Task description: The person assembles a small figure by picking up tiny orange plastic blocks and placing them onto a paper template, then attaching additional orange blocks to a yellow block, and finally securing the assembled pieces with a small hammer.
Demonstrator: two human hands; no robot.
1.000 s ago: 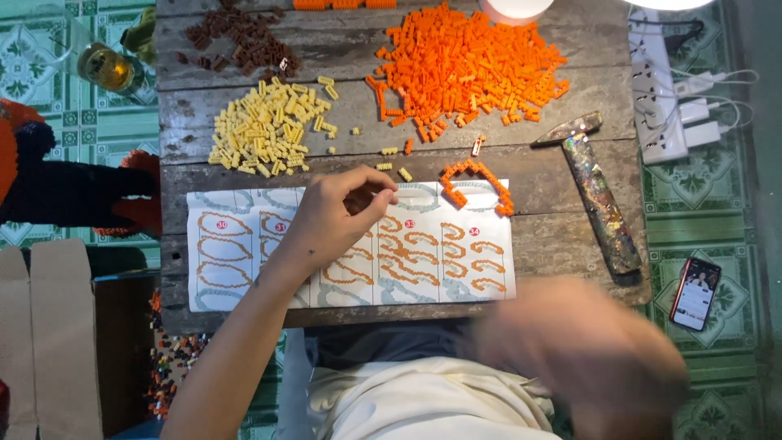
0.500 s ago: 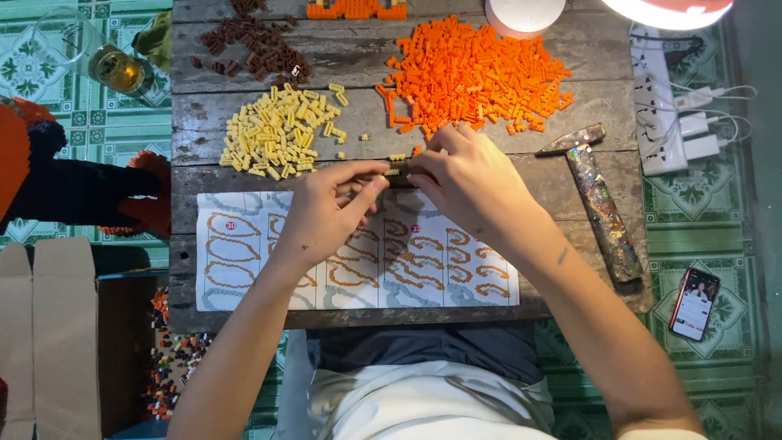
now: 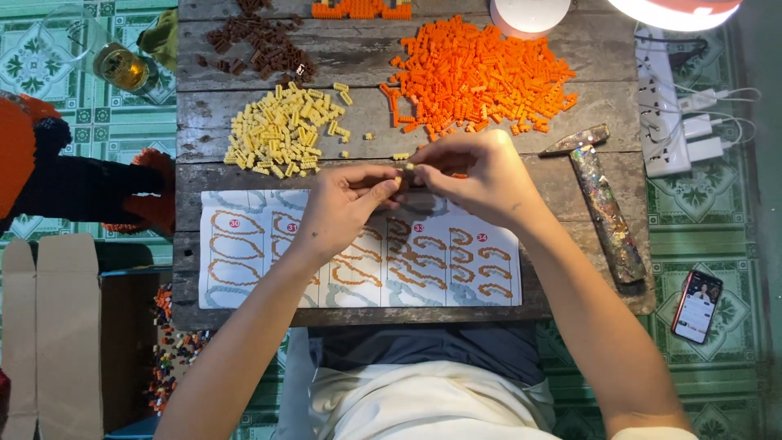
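Both hands meet above the top edge of the instruction sheet (image 3: pixel 358 248), which lies flat near the front edge of the wooden table (image 3: pixel 562 305). The left hand (image 3: pixel 346 208) pinches a small yellow brick (image 3: pixel 405 168) between thumb and forefinger. The right hand (image 3: pixel 476 175) closes its fingertips on the same piece from the other side, so the two hands touch at the fingertips. Whether more bricks are hidden under the right palm cannot be told.

Just beyond the sheet's far edge lies the pile of yellow bricks (image 3: pixel 285 130), left of the hands. The pile of orange bricks (image 3: pixel 481 77) lies farther back and to the right, and a patch of brown bricks (image 3: pixel 261 41) sits near the table's back edge. Right of the sheet, a paint-spattered hammer (image 3: pixel 603 204) runs slantwise toward the table's right edge. Bare wood shows between the sheet and the hammer. Past the right edge, a phone (image 3: pixel 697 305) lies on the tiled floor.
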